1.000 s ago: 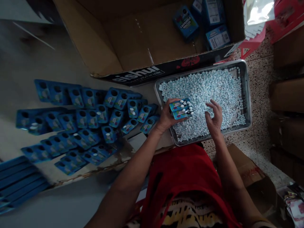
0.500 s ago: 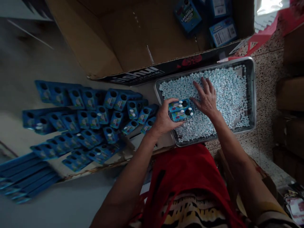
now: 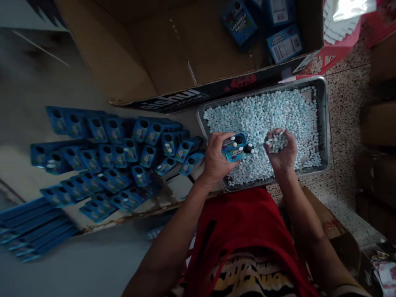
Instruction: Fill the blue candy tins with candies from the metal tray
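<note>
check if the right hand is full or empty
Full: the right hand is cupped around a heap of pale candies, above the metal tray.

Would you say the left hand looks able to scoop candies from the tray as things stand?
Probably not: the left hand is gripping two boxes, though the candies lie uncovered in the tray close by.

Speckled floor tiles extend at 3 o'clock, bordered by brown cartons at the right edge; at 2 o'clock, a pinkish-red plastic stand with pale sheets and shiny wrapping; at 4 o'clock, a cardboard box and, farther out, assorted packets, indistinct in detail
</note>
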Motion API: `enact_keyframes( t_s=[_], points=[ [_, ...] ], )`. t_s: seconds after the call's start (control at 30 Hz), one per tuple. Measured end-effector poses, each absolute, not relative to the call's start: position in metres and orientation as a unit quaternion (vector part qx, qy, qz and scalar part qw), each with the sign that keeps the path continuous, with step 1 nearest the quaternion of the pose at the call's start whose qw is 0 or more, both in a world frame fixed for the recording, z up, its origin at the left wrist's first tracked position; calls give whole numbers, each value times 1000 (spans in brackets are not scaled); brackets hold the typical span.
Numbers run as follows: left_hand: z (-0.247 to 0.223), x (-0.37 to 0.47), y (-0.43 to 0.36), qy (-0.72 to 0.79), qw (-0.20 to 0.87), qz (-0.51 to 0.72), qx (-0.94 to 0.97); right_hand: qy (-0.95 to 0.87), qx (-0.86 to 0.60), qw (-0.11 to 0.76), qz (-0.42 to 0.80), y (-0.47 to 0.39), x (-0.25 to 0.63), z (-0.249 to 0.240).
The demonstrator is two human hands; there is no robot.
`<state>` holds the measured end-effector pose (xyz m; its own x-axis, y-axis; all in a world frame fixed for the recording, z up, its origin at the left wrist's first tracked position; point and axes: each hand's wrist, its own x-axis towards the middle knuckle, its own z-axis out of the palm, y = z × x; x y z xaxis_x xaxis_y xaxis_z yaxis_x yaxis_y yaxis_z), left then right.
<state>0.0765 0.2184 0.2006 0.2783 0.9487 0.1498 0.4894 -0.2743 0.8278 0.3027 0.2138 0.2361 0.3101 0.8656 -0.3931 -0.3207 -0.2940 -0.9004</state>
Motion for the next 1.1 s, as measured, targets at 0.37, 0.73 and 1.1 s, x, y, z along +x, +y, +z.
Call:
enact_keyframes(
  t_s=[0.37, 0.73, 1.1],
  points=[
    [231, 95, 234, 492, 363, 209, 763, -298, -574, 577, 498, 246, 242, 270],
    [215, 90, 237, 477, 366, 294, 743, -124, -498, 661, 547, 217, 293, 256],
    [186, 110, 205, 421, 424, 469, 651, -446, -820, 160, 321, 138, 384, 232]
  ],
)
